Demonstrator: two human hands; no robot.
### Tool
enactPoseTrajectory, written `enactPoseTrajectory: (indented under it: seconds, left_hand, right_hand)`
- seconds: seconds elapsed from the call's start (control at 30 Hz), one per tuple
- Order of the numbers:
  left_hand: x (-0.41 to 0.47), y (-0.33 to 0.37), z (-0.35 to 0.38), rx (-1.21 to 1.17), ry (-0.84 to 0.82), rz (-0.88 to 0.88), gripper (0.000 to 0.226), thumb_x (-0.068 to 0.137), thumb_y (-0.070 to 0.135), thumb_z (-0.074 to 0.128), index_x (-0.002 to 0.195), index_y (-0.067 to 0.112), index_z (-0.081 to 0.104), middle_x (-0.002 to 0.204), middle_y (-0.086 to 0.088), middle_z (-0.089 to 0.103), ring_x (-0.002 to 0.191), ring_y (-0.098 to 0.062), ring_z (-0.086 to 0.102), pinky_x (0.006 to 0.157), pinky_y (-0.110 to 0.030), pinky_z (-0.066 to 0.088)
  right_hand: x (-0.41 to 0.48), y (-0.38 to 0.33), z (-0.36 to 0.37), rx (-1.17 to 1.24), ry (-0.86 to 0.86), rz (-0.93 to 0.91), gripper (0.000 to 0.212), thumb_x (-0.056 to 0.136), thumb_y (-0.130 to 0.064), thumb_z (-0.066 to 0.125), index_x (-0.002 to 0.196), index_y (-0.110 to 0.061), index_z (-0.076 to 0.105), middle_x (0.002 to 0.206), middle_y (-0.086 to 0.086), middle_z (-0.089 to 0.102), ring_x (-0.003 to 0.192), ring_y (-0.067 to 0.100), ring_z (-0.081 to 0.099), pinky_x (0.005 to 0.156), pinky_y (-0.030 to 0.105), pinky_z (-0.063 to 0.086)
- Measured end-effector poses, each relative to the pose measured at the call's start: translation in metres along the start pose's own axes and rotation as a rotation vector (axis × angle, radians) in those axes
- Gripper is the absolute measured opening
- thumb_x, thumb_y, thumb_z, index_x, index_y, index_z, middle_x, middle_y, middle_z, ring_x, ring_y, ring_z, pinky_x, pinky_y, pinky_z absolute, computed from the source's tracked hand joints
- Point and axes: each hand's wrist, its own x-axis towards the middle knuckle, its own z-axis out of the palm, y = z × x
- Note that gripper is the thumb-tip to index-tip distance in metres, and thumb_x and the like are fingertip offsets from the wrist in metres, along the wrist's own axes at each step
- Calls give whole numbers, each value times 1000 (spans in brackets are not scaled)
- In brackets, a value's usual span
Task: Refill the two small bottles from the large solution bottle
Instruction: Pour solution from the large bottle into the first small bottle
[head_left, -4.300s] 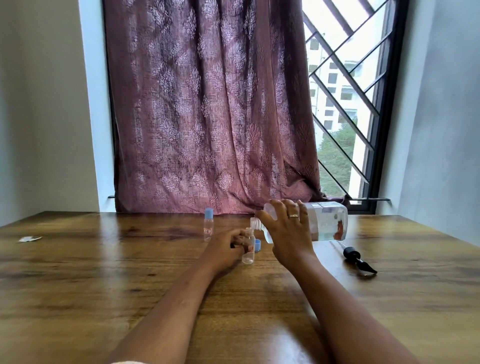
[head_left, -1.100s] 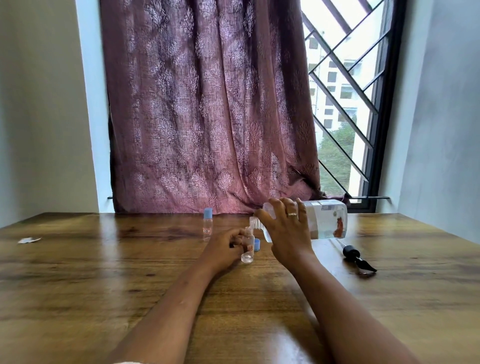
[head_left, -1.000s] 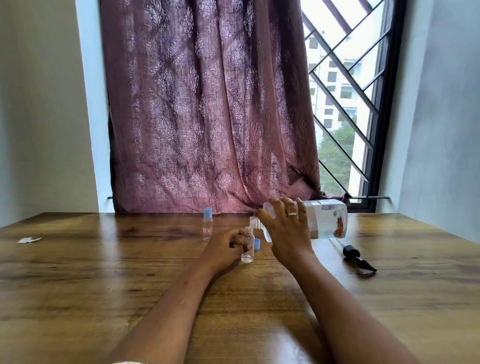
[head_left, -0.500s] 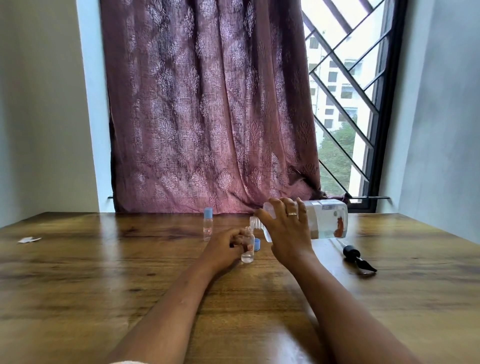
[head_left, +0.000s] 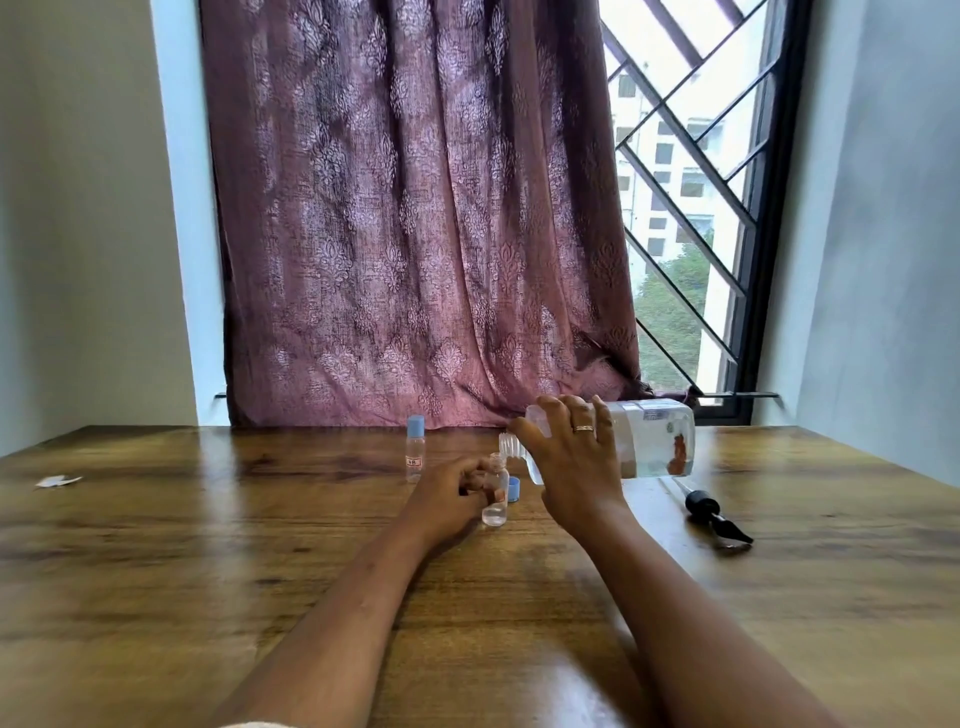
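An open vial (head_left: 496, 488) is held upright on the table (head_left: 208, 545) by the left hand (head_left: 449, 493); the big bottle (head_left: 639, 441), gripped by the right hand (head_left: 574, 462), is tipped with its neck over the vial's mouth. A capped vial (head_left: 415, 449) stands just behind, apart

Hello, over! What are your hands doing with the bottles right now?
Left hand steadies open small clear bottle. Right hand tips large clear solution bottle over it. Capped second small bottle waits. Nothing blocking.

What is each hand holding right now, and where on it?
Right hand grips the tipped large solution bottle around its shoulder, near the neck. Left hand steadies the open small bottle by its side.
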Motion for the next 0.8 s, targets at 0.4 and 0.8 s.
enactPoseTrajectory:
  seconds: [0.4, 0.8]
  left_hand:
    - [-2, 3, -2, 39, 3, 16, 35, 85, 12, 64, 119, 18, 59, 97, 8, 61, 82, 7, 52, 67, 5, 36]
    - [-2, 1, -3, 1, -27, 13, 42, 75, 14, 76, 110, 29, 60, 95, 10, 66, 80, 10, 56, 63, 2, 41]
  right_hand:
    - [-1, 1, -6, 22, -12, -9, 64, 59, -1, 55, 117, -28, 48, 134, 12, 43, 127, 39, 36, 109, 55, 15]
    - [-1, 2, -8, 66, -15, 3, 63, 57, -8, 68, 115, -27, 53, 131, 14, 48, 124, 41, 41, 106, 53, 9]
